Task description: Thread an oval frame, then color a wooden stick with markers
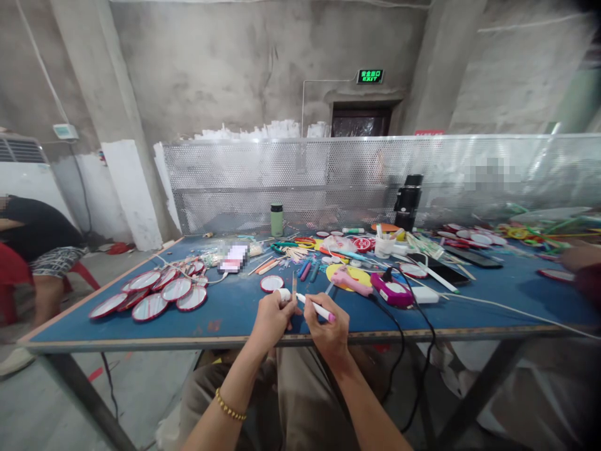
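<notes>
My left hand point(271, 318) is closed at the near edge of the blue table point(235, 307). It pinches a thin upright stick point(294, 287) and a small white piece point(283, 294). My right hand point(328, 327) is closed round a white pen-like tool with a pink end point(318, 309), whose tip points at the left hand. A round red-rimmed mirror point(272, 283) lies just beyond my hands.
Several red-rimmed round mirrors point(150, 295) lie at the left. A pink glue gun point(351, 282), a magenta device point(392, 292) with black cables, a green bottle point(277, 220) and scattered sticks crowd the middle. A perforated metal screen point(328, 175) backs the table. A seated person point(37, 250) is at left.
</notes>
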A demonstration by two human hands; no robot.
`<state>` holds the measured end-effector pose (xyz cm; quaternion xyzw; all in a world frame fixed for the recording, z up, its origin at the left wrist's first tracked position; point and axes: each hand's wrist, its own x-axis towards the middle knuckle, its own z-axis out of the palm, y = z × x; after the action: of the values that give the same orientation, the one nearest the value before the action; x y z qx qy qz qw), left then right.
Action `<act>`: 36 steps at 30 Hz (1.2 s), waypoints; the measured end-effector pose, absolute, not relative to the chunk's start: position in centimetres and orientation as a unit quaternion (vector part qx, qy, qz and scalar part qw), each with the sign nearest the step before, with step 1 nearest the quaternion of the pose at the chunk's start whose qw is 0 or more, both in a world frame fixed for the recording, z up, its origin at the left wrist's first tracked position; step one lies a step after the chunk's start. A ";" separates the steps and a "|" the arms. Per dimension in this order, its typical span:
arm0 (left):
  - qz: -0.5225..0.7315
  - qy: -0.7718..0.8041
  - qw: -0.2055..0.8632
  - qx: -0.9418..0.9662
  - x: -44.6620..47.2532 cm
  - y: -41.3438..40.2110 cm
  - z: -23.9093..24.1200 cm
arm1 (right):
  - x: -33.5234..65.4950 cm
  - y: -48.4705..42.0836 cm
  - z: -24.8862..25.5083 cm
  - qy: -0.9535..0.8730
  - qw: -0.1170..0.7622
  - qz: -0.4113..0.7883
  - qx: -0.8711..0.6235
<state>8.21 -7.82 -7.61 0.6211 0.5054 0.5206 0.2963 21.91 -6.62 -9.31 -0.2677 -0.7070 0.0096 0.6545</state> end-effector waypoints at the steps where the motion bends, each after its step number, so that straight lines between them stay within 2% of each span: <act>1: 0.521 0.506 0.297 0.620 8.2 -7.8 -7.6 | 21.9 -6.6 -9.3 -0.709 0.653 0.012 -0.266; 36: 0.521 0.503 0.299 0.621 8.1 -7.8 -7.6 | 21.9 -6.6 -9.2 -0.700 0.659 -0.005 -0.277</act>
<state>8.06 -7.78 -7.65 0.6214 0.5030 0.5211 0.2990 21.87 -6.57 -9.21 -0.2767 -0.6995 -0.0045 0.6589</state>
